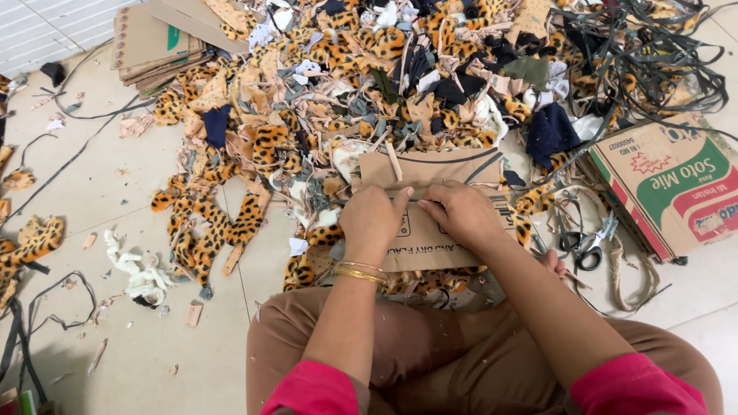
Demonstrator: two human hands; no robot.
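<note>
Person seated on a tiled floor (115, 361), knees in brown trousers, pink sleeves at the bottom edge of the view. Both hands meet over a flat piece of brown cardboard (430, 173) that lies across the lap and reaches onto the floor in front.

Left hand (371, 223) — fingers curled down, pinching the cardboard along a fold line near its middle; gold bangles (360, 271) on the wrist. Right hand (461, 211) — just beside the left, fingertips nearly touching it, also clenched on the same fold of cardboard. Both grips closed on the sheet; what the fingertips do underneath is hidden.

Surroundings: a wide heap of fabric scraps (369, 84) fills the floor beyond the cardboard — leopard-print plush, tan, grey, navy and white offcuts, mixed. Loose leopard-print pieces (207, 227) trail off to the left of the heap. A knotted white scrap (138, 269) lies apart, further left. Stack of flattened cardboard sheets (154, 42) at upper left. Tangle of dark strapping (653, 54) at upper right. A printed carton (676, 180), green and red on brown, sits to the right. Black-handled scissors (592, 246) lie on the floor between the carton and the right forearm, near tan webbing loops.
</note>
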